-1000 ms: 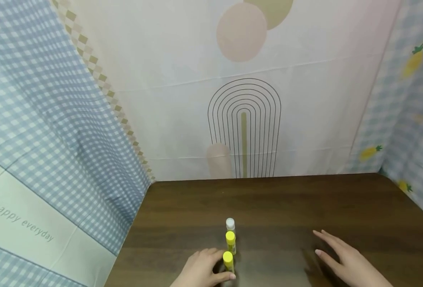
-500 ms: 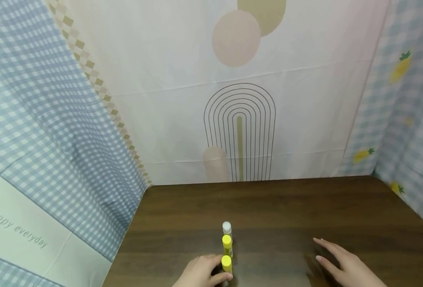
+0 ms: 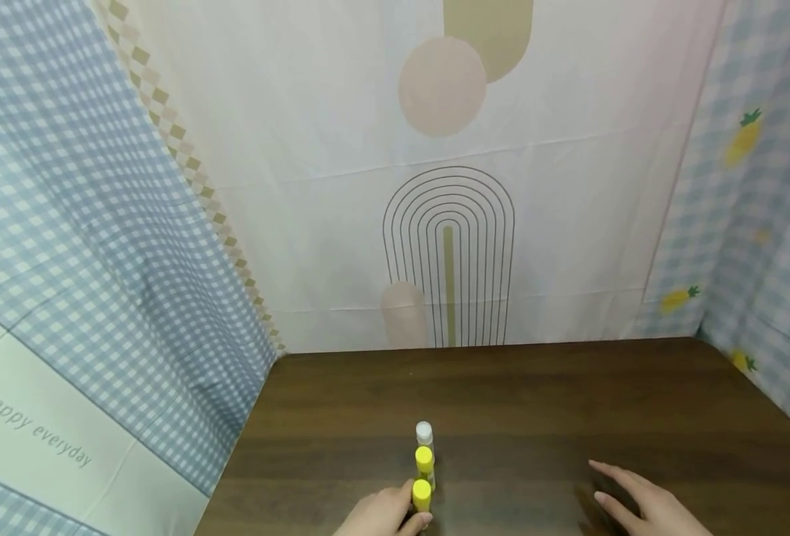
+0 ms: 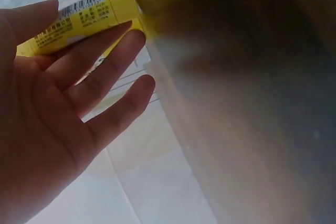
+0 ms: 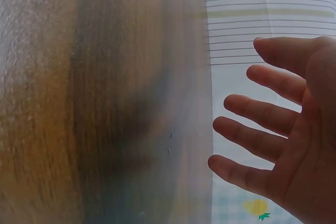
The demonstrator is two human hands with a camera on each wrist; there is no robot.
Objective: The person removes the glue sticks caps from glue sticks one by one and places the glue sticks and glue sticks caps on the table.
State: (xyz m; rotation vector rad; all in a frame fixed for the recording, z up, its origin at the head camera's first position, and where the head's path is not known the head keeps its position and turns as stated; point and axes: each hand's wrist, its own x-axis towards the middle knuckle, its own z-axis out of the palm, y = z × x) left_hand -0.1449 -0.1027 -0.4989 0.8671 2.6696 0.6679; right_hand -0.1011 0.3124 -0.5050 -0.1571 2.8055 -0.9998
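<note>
Three upright glue sticks stand in a row running away from me in the head view. The nearest yellow glue stick (image 3: 421, 494) is pinched between the thumb and index finger of my left hand (image 3: 376, 514). Just behind it is a second yellow glue stick (image 3: 424, 463), and farthest back a white-capped glue stick (image 3: 424, 435). In the left wrist view, the held stick's printed label and barcode show beside the thumb, while the other fingers extend loosely. My right hand (image 3: 649, 509) hovers to the right, fingers spread and holding nothing, also seen in the right wrist view.
The dark wooden table (image 3: 515, 402) reaches back to a pale patterned cloth (image 3: 314, 246). A blue checked curtain (image 3: 120, 223) hangs on the left, and another checked cloth (image 3: 763, 275) hangs on the right.
The head view has tilted, so the table and hands sit a little lower. My left hand keeps its pinch, and the near glue stick looks slightly closer to the second one.
</note>
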